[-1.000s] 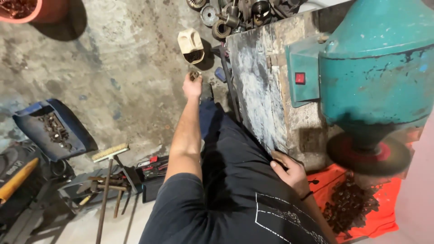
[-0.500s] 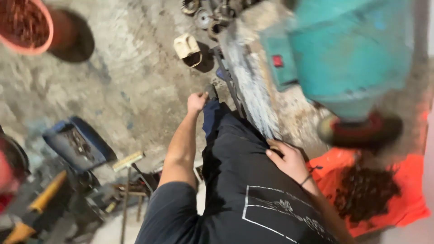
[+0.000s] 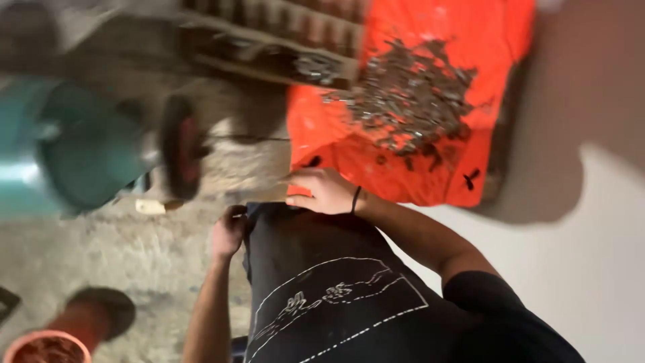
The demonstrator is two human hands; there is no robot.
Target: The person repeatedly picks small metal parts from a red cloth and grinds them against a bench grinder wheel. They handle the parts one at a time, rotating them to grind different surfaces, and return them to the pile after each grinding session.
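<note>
The picture is blurred and turned. My left hand (image 3: 228,232) is curled at the edge of my dark-clothed knee (image 3: 302,262); whether anything is in it is hidden. My right hand (image 3: 324,191), a black band on its wrist, lies flat on the same knee, fingers out and holding nothing. It sits right at the near edge of an orange sheet (image 3: 430,171). A heap of small dark metal pieces (image 3: 410,101) lies on that sheet.
A teal grinding machine (image 3: 74,154) with a dark red-centred wheel (image 3: 181,148) stands to the left on a worn stand. An orange tub of rusty parts (image 3: 47,349) sits bottom left on the concrete floor (image 3: 121,262). A pale wall (image 3: 571,269) fills the right.
The view has swung sharply right and blurred. My left hand has drawn back from the floor to my knee. My right hand stays on the knee.
</note>
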